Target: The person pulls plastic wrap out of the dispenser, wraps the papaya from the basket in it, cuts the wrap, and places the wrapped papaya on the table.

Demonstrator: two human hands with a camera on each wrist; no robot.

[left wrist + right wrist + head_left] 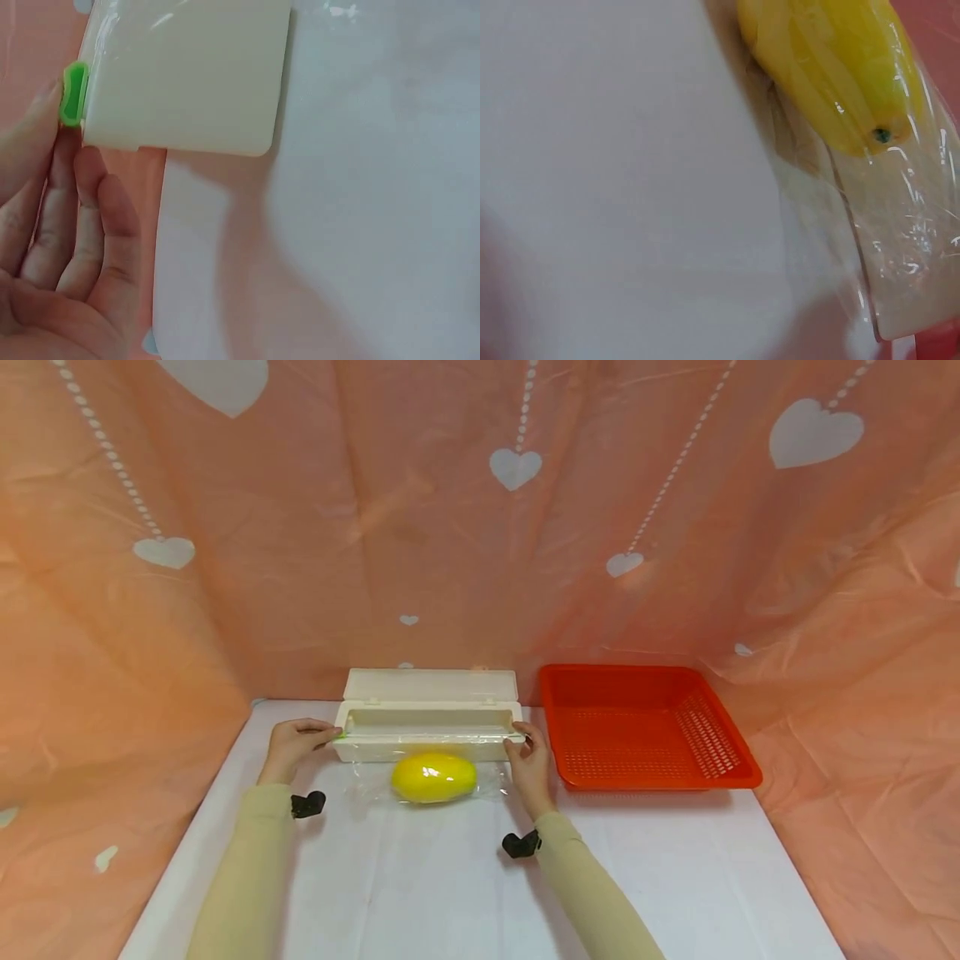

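A long white cling film box (pixel 431 750) lies across the table with its lid (pixel 431 685) tipped back. My left hand (pixel 294 745) is at the box's left end, where thumb and forefinger pinch a small green slider (pixel 73 94). At the other end my right hand (pixel 531 768) grips the front corner, thumb on the front face and fingers over the rim. Clear cling film (pixel 922 225) hangs from the front edge and covers a yellow oval fruit (pixel 433 777) with a small dark green stem end. The right wrist view leaves the right hand's fingertips out.
To the right of the box stands a red perforated plastic basket (pixel 652 783) with sloping sides. White cloth covers the table (pixel 420 885). An orange curtain (pixel 450 552) with white hearts hangs behind and on both sides.
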